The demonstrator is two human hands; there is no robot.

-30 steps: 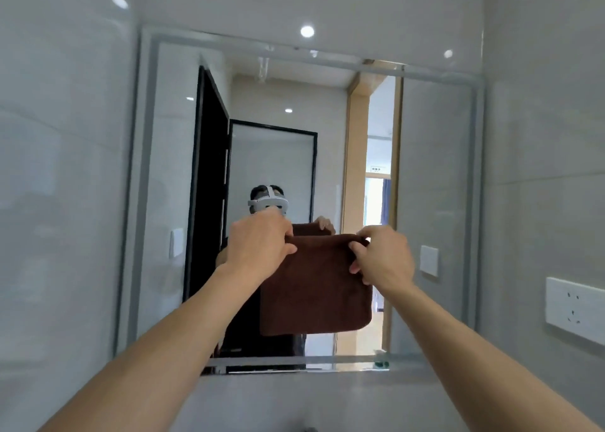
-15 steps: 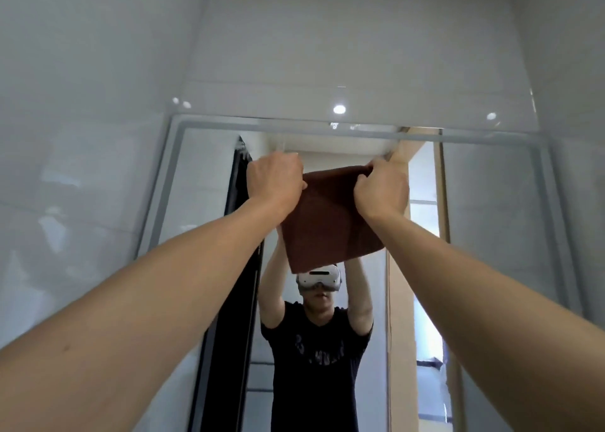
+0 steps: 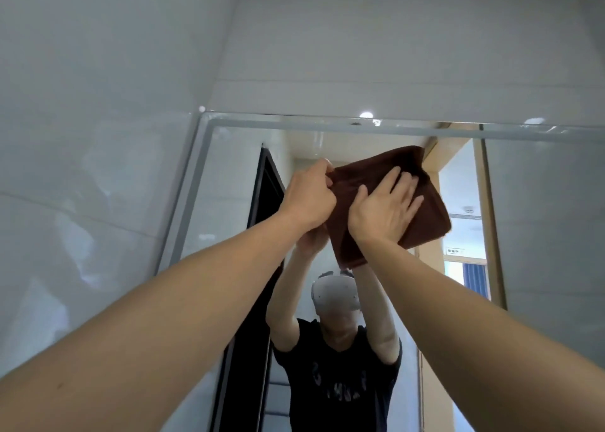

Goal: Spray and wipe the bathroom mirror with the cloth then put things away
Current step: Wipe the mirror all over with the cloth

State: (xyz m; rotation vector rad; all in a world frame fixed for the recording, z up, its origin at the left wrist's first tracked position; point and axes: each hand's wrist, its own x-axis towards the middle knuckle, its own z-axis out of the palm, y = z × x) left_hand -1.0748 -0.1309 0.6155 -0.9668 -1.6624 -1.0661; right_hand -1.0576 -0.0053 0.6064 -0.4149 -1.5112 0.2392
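Observation:
A folded brown cloth (image 3: 422,202) is held up against the upper part of the bathroom mirror (image 3: 229,176), just below its top frame. My left hand (image 3: 309,199) is closed on the cloth's upper left corner. My right hand (image 3: 383,209) lies flat on the cloth with its fingers spread, pressing it to the glass. Both arms reach up from the bottom of the view. No spray bottle is in view.
The mirror has a pale frame (image 3: 327,125) and sits between glossy white tiled walls (image 3: 82,169). It reflects a person in a black shirt with a white headset, a dark doorway and a wooden door frame.
The view tilted upward as both hands lifted the cloth from mid-mirror to near the top edge. My right hand went from pinching the cloth's corner to lying flat on it.

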